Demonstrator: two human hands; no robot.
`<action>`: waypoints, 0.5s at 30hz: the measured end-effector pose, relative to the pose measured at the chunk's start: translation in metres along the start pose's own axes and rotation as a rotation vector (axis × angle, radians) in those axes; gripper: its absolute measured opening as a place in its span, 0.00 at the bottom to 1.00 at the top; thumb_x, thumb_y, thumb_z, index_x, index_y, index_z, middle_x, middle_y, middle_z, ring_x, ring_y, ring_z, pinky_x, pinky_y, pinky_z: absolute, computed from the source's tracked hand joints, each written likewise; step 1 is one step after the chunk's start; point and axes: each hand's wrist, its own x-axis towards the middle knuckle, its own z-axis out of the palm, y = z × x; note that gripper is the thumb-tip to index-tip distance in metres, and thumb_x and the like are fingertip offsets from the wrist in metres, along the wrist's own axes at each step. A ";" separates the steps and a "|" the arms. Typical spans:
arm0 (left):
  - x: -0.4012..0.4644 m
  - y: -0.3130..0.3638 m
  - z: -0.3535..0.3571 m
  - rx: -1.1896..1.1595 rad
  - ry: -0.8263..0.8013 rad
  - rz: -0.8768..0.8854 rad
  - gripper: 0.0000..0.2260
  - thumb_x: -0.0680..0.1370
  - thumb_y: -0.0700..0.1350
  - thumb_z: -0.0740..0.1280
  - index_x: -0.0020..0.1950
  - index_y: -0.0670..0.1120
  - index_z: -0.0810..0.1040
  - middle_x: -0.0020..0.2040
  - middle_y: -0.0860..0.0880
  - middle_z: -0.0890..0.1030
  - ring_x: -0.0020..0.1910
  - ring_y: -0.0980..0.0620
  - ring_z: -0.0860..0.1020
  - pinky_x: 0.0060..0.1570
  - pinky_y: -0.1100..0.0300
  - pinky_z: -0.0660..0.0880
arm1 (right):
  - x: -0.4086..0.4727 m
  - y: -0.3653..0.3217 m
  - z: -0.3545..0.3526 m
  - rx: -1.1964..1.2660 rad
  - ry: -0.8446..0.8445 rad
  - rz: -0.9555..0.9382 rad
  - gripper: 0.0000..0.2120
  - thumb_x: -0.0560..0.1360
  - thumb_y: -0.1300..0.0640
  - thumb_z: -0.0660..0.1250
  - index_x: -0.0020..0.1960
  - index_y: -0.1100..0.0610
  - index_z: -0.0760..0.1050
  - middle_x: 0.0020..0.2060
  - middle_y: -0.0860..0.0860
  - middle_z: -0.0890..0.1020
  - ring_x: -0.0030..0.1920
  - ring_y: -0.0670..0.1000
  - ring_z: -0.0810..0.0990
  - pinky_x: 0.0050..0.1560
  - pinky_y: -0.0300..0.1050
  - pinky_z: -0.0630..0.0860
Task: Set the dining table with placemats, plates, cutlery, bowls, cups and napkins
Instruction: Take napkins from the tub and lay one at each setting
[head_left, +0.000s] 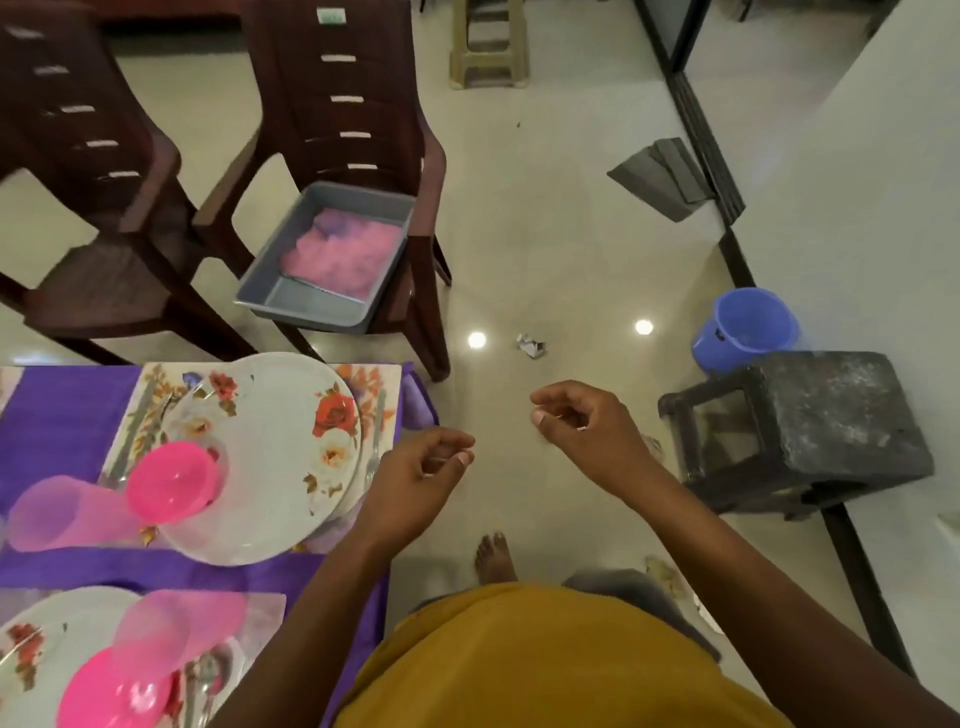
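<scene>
A floral placemat (387, 376) lies on the purple tablecloth (57, 410) at the left. On it sits a white floral plate (283, 447) with a pink bowl (169, 486) on its left part; a pink cup (62, 514) lies beside it and a fork (375, 441) runs along the plate's right edge. A second setting with plate (31, 639), pink bowl (111, 693), pink cup (182, 626) and spoon (208, 675) is at the bottom left. Pink napkins (345, 252) fill a grey tray (311, 306) on a chair. My left hand (415, 478) and my right hand (582, 423) hover with fingers loosely curled, holding nothing.
Two dark brown plastic chairs (353, 119) stand beyond the table. A dark stool (810, 431) and a blue bucket (745, 327) are on the floor at the right. A crumpled scrap (531, 345) lies on the tiles, a beige stool (488, 44) farther off.
</scene>
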 end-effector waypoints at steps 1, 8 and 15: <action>0.014 0.003 -0.006 0.010 0.002 -0.015 0.07 0.82 0.49 0.69 0.59 0.57 0.83 0.53 0.60 0.85 0.53 0.64 0.82 0.53 0.62 0.79 | 0.016 -0.004 -0.002 0.006 -0.012 0.005 0.10 0.79 0.52 0.72 0.60 0.50 0.83 0.48 0.42 0.84 0.49 0.41 0.82 0.49 0.33 0.76; 0.109 0.029 -0.032 -0.058 0.112 -0.068 0.08 0.82 0.47 0.70 0.61 0.54 0.84 0.50 0.57 0.86 0.52 0.57 0.84 0.53 0.52 0.83 | 0.134 -0.022 -0.017 -0.006 -0.089 -0.005 0.11 0.79 0.52 0.72 0.61 0.51 0.82 0.51 0.45 0.84 0.52 0.41 0.82 0.47 0.27 0.73; 0.201 0.056 -0.039 -0.141 0.260 -0.117 0.07 0.83 0.45 0.69 0.59 0.53 0.84 0.50 0.55 0.87 0.52 0.56 0.84 0.55 0.50 0.83 | 0.262 -0.044 -0.034 -0.051 -0.249 -0.069 0.08 0.79 0.52 0.72 0.58 0.49 0.83 0.48 0.43 0.85 0.50 0.42 0.83 0.49 0.32 0.76</action>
